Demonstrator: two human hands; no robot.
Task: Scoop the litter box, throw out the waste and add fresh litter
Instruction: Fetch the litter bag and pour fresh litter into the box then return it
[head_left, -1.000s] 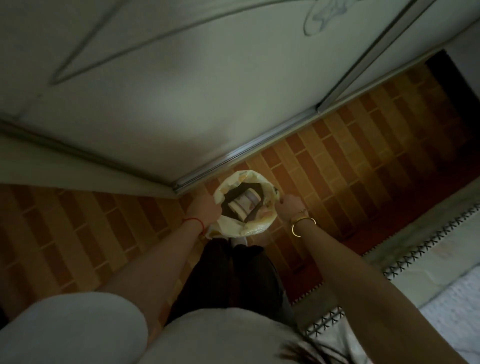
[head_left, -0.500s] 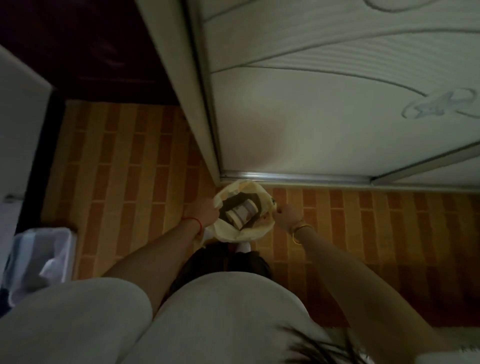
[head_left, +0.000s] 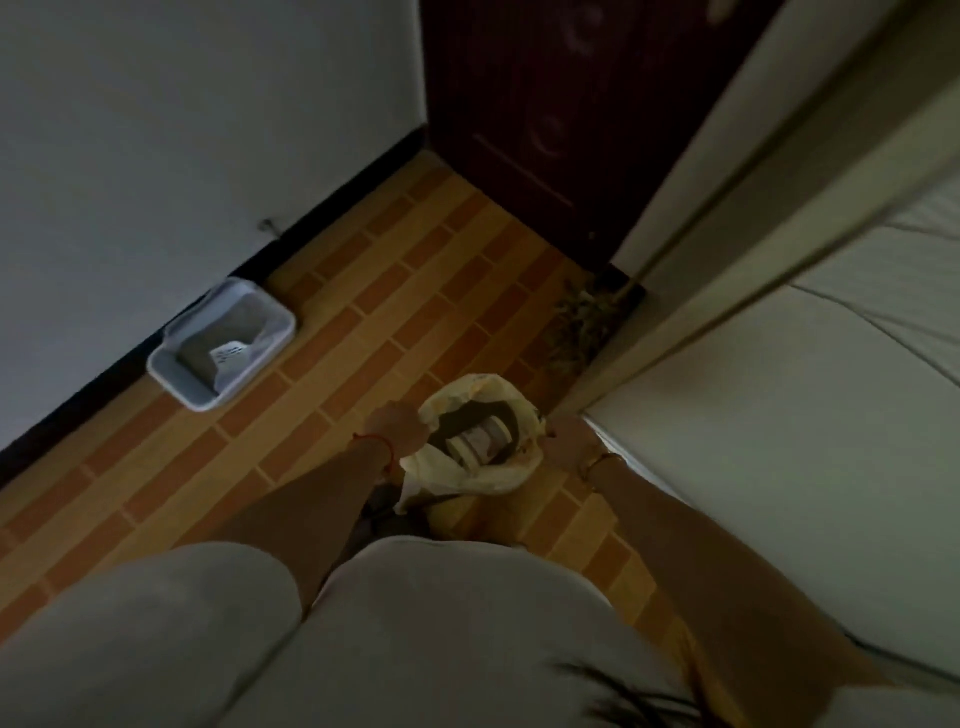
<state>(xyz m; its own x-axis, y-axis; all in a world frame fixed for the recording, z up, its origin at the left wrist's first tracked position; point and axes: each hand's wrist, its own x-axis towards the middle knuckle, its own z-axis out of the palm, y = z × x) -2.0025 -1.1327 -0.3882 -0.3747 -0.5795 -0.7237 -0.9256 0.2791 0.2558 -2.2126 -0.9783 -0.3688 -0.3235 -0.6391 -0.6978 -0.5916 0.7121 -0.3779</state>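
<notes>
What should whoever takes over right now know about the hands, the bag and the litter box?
Left hand: grips the left rim of the yellowish bag.
Right hand: grips the right rim; together they hold the bag open above the floor.
Bag: holds a banded container; any waste is not visible.
Litter box: on the floor by the left wall, white scoop lying in it.
Done: cannot tell whether scooping is finished.
Left: probably throw out the bag, then add fresh litter; none is in view.
</notes>
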